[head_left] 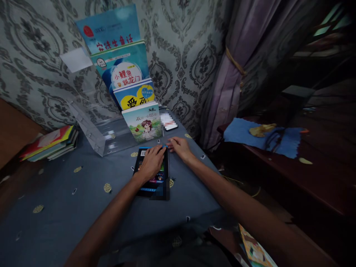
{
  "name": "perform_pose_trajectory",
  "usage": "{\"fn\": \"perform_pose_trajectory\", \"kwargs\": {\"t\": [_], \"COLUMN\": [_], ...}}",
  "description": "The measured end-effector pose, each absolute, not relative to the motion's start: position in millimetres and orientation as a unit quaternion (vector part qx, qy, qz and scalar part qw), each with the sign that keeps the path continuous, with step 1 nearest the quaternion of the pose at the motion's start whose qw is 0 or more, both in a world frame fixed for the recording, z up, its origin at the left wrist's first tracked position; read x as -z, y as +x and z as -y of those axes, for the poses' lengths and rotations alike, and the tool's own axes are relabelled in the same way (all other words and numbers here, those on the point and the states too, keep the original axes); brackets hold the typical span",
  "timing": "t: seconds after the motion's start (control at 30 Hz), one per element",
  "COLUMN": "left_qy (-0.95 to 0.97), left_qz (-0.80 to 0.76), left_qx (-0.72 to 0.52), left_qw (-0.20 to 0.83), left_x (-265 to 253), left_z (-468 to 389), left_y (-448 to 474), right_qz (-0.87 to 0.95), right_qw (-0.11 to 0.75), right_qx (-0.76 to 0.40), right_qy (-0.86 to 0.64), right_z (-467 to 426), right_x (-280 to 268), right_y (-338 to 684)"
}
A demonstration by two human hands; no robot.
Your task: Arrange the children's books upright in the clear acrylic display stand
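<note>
A dark book (pixel 151 189) with a barcode and small coloured pictures on its upward cover lies flat on the cloth-covered table. My left hand (pixel 151 163) rests on the upper part of this cover, fingers stretched toward its top right corner. At that same corner is my right hand (pixel 178 147), its fingers bent and its fingertips close together at the book's edge, close to the left fingertips. Just beyond stands a clear plastic stepped rack (pixel 91 137). In its right side, a light green picture book (pixel 143 124) is at the front, with several taller books behind it.
A stack of books (pixel 50 142) lies at the left. A phone (pixel 171 126) lies right of the rack, by the patterned curtain (pixel 175 55). Right of the table, a blue cloth (pixel 236 135) covers part of a dark red bench (pixel 311 178).
</note>
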State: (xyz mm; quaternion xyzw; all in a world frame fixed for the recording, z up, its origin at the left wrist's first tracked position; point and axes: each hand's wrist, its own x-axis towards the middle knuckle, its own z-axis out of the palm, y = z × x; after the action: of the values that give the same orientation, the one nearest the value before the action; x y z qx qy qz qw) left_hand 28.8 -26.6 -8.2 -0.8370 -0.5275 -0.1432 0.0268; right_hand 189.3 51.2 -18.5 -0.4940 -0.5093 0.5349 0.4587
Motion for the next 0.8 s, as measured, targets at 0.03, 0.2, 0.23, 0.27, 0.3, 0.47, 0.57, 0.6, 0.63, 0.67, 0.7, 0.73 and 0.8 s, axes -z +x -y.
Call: {"fn": "perform_pose_trajectory", "kwargs": {"t": [0.03, 0.2, 0.23, 0.27, 0.3, 0.47, 0.57, 0.6, 0.63, 0.67, 0.7, 0.73, 0.8], "left_qy": [-0.837, -0.840, -0.839, -0.839, -0.838, -0.840, -0.839, -0.838, -0.837, -0.837, -0.837, -0.838, -0.838], "left_qz": [0.528, 0.527, 0.527, 0.528, 0.529, 0.526, 0.529, 0.530, 0.532, 0.532, 0.532, 0.531, 0.532], "left_qx": [0.140, 0.128, 0.128, 0.128, 0.129, 0.127, 0.124, 0.123, 0.122, 0.121, 0.121, 0.120, 0.121], "left_qw": [0.029, 0.032, 0.033, 0.034, 0.033, 0.027, 0.030, 0.031, 0.032, 0.032, 0.032, 0.031, 0.029], "left_x": [8, 7, 7, 7, 7, 6, 5, 4, 4, 4, 4, 4, 4], "left_z": [27, 27, 27, 27, 27, 27, 27, 27, 27, 27, 28, 28, 28], "left_y": [29, 30, 30, 30, 30, 32, 32, 33, 33, 33, 34, 34, 34], "right_qz": [0.518, 0.586, 0.606, 0.623, 0.634, 0.652, 0.681, 0.692, 0.701, 0.709, 0.715, 0.720, 0.729], "right_qw": [0.459, 0.459, 0.455, 0.452, 0.450, 0.457, 0.435, 0.424, 0.415, 0.405, 0.397, 0.389, 0.374], "right_qx": [-0.524, -0.442, -0.421, -0.402, -0.389, -0.361, -0.329, -0.315, -0.300, -0.285, -0.270, -0.257, -0.235], "right_qy": [-0.497, -0.500, -0.498, -0.496, -0.494, -0.485, -0.489, -0.492, -0.497, -0.502, -0.508, -0.513, -0.522], "right_z": [-50, -43, -42, -41, -39, -34, -33, -33, -33, -33, -33, -33, -33], "right_x": [18, 12, 11, 10, 9, 6, 6, 7, 7, 8, 8, 9, 10], "right_y": [190, 195, 196, 196, 197, 196, 195, 195, 195, 195, 195, 195, 195]}}
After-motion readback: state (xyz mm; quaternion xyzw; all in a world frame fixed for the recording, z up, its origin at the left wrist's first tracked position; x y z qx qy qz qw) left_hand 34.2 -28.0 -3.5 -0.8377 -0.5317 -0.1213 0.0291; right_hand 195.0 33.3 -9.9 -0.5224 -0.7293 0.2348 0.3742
